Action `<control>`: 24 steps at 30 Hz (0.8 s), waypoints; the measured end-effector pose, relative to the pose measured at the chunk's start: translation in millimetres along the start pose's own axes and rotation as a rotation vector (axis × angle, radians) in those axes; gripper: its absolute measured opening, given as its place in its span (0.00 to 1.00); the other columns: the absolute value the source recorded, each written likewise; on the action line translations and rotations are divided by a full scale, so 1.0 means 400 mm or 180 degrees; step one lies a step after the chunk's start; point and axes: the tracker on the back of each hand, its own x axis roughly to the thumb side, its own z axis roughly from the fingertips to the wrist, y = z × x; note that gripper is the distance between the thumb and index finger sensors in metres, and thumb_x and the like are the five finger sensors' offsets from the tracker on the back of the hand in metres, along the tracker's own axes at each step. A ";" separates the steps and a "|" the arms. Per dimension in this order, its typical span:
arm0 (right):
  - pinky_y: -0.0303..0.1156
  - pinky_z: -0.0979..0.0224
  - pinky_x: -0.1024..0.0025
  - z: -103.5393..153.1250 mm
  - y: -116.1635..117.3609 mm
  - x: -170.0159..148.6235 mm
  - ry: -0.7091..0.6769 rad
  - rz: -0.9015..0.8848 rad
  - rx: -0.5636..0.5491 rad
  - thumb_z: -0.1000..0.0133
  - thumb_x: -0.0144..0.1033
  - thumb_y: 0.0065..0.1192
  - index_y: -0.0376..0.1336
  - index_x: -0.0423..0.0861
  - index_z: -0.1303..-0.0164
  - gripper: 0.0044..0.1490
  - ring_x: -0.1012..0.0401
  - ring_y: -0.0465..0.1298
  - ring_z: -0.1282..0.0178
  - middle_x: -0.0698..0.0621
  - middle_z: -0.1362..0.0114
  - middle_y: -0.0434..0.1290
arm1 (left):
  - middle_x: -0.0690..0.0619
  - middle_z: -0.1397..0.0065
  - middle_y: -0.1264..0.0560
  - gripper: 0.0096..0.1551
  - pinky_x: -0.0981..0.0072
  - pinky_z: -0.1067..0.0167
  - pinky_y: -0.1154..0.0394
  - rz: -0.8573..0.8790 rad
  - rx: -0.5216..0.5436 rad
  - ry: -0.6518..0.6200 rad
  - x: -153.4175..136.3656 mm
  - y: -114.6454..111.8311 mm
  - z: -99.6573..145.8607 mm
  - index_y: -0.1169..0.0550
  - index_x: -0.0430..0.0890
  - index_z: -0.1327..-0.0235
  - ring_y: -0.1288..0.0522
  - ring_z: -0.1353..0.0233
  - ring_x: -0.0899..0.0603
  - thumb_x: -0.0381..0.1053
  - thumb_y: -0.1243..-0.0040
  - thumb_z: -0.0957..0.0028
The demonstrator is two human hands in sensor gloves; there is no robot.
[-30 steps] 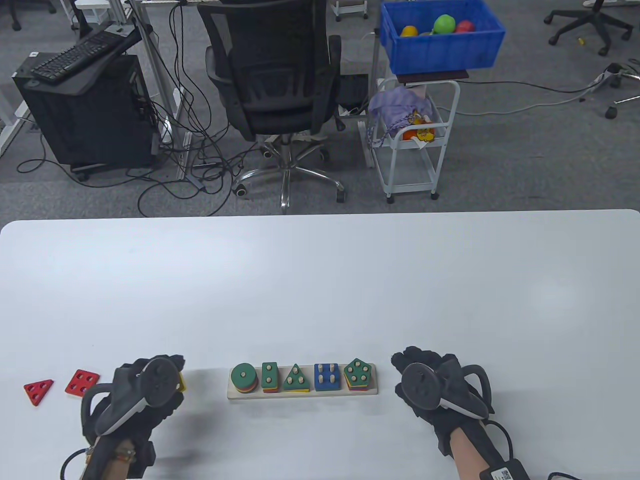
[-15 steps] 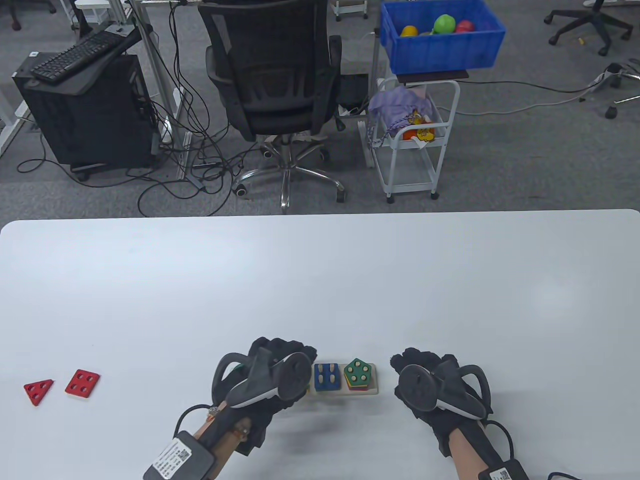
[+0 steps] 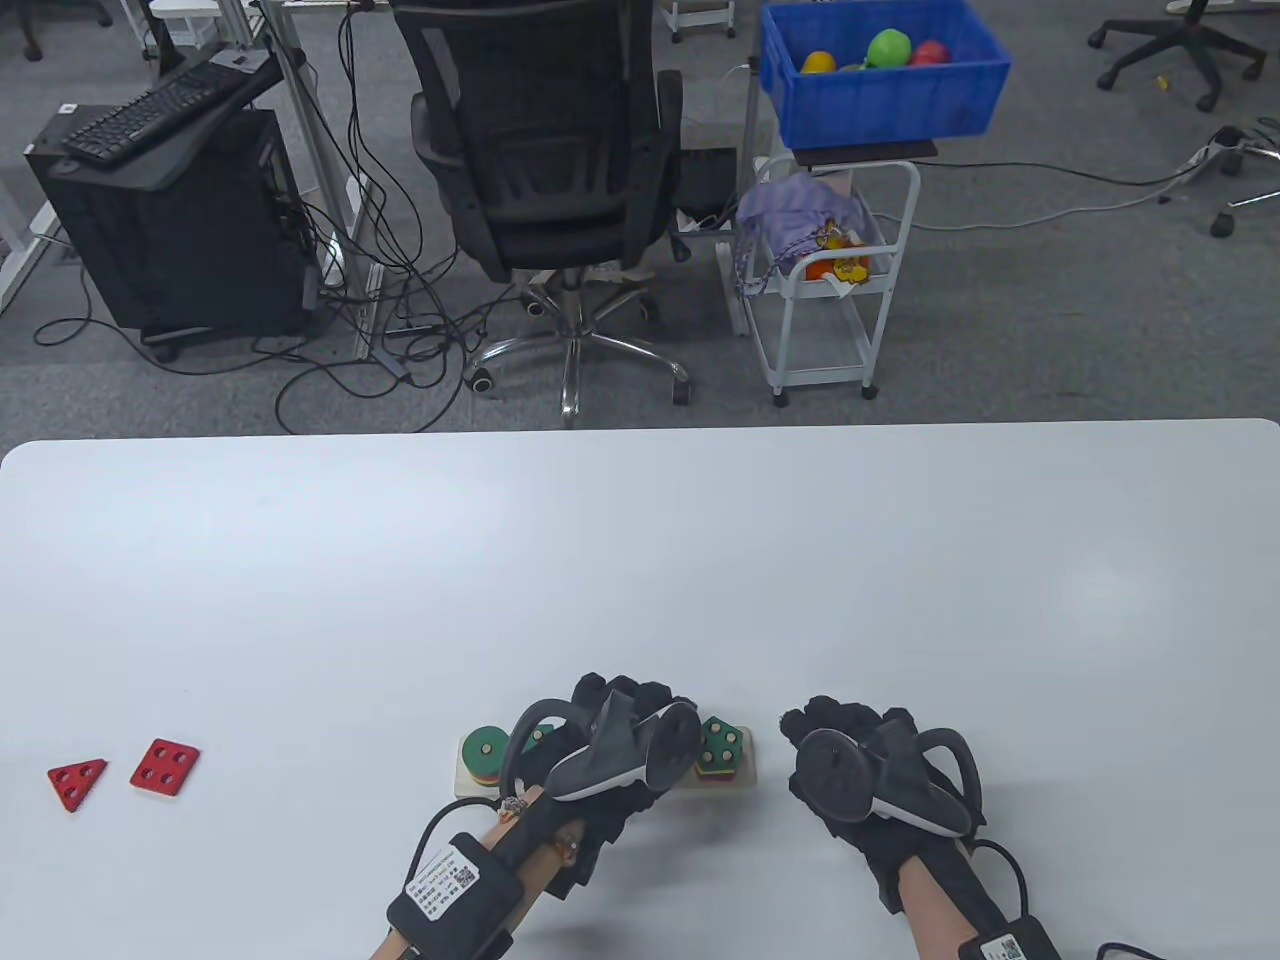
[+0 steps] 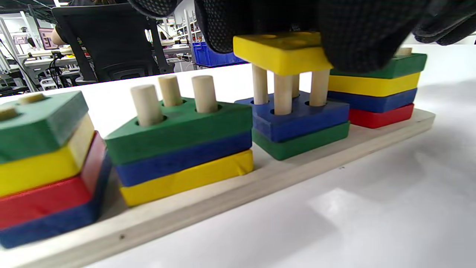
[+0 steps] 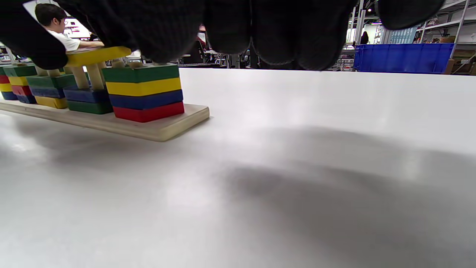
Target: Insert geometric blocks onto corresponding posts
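A wooden peg board [image 3: 470, 785] [image 4: 230, 201] lies near the table's front edge with stacked coloured blocks. My left hand [image 3: 640, 715] [image 4: 297, 26] holds a yellow square block [image 4: 282, 52] [image 5: 97, 56] on the tops of the four square posts [image 4: 282, 93], above the blue square block [image 4: 301, 119]. The green triangle stack [image 4: 182, 126] and the pentagon stack [image 3: 722, 745] [image 5: 143, 91] flank it. My right hand [image 3: 850, 740] rests on the table right of the board, fingers loosely curled, holding nothing.
A red triangle block [image 3: 76, 781] and a red square block [image 3: 163, 766] lie loose at the table's front left. An office chair [image 3: 545, 150] and a white cart [image 3: 825, 270] under a blue bin stand beyond the table's far edge [image 3: 640, 432].
My left hand carried the yellow square block from the left of the board rightward to the square posts. My right hand stayed put.
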 end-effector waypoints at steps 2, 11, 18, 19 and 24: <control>0.60 0.30 0.27 0.000 0.000 0.001 0.0001 0.0006 0.0013 0.47 0.47 0.61 0.60 0.46 0.28 0.37 0.39 0.68 0.26 0.38 0.22 0.64 | 0.60 0.18 0.34 0.42 0.37 0.20 0.42 -0.0048 -0.0035 0.0011 -0.001 -0.008 -0.003 0.34 0.63 0.26 0.33 0.17 0.46 0.60 0.29 0.55; 0.60 0.30 0.27 0.003 -0.003 -0.004 0.0029 -0.0010 0.0012 0.47 0.47 0.61 0.60 0.46 0.28 0.37 0.39 0.68 0.26 0.38 0.22 0.64 | 0.60 0.15 0.36 0.43 0.40 0.20 0.40 0.0069 0.0062 0.0096 -0.062 -0.001 0.020 0.38 0.63 0.23 0.34 0.15 0.46 0.63 0.34 0.54; 0.60 0.30 0.27 0.002 -0.001 -0.001 0.0025 0.0008 0.0041 0.47 0.47 0.61 0.60 0.46 0.28 0.37 0.39 0.68 0.26 0.38 0.22 0.64 | 0.59 0.13 0.39 0.41 0.41 0.21 0.39 0.0309 0.0161 0.0813 -0.299 0.023 0.097 0.37 0.63 0.24 0.33 0.16 0.46 0.63 0.35 0.52; 0.60 0.30 0.27 0.002 -0.001 0.000 0.0027 0.0011 0.0048 0.47 0.47 0.61 0.60 0.46 0.28 0.37 0.39 0.68 0.26 0.38 0.22 0.64 | 0.59 0.13 0.40 0.41 0.42 0.21 0.38 0.0305 0.0123 0.0993 -0.351 0.014 0.112 0.37 0.63 0.24 0.33 0.17 0.46 0.63 0.35 0.52; 0.60 0.30 0.27 0.001 0.003 0.002 0.0036 0.0036 0.0096 0.47 0.47 0.61 0.60 0.46 0.28 0.37 0.39 0.69 0.26 0.38 0.22 0.64 | 0.58 0.12 0.40 0.42 0.42 0.21 0.38 0.0303 -0.0066 0.1905 -0.570 -0.053 0.200 0.37 0.63 0.23 0.33 0.17 0.45 0.63 0.36 0.52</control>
